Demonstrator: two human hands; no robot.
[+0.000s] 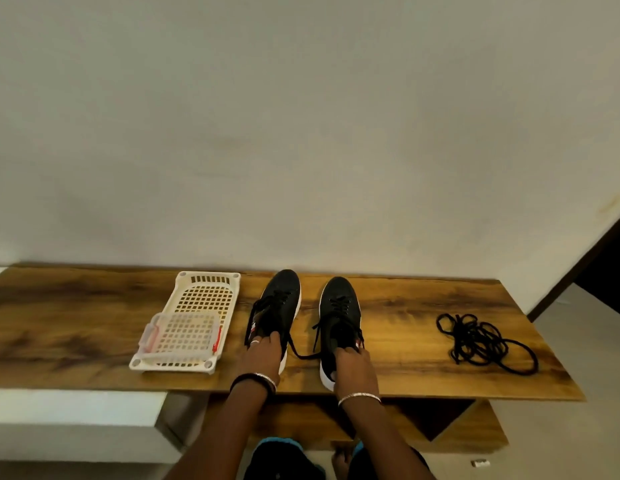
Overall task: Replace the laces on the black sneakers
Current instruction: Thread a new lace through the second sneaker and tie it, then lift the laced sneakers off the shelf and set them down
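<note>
Two black sneakers with white soles stand side by side on the wooden table, toes pointing at the wall. My left hand grips the heel opening of the left sneaker. My right hand grips the heel opening of the right sneaker. Both sneakers carry black laces with loose ends; one end trails on the table between them. A loose pile of black laces lies on the table to the right, apart from both hands.
A cream plastic basket tray sits left of the sneakers, with a small clear lidded box in its near end. A plain wall rises directly behind the table. The table's front edge runs under my wrists. A dark doorway opens at far right.
</note>
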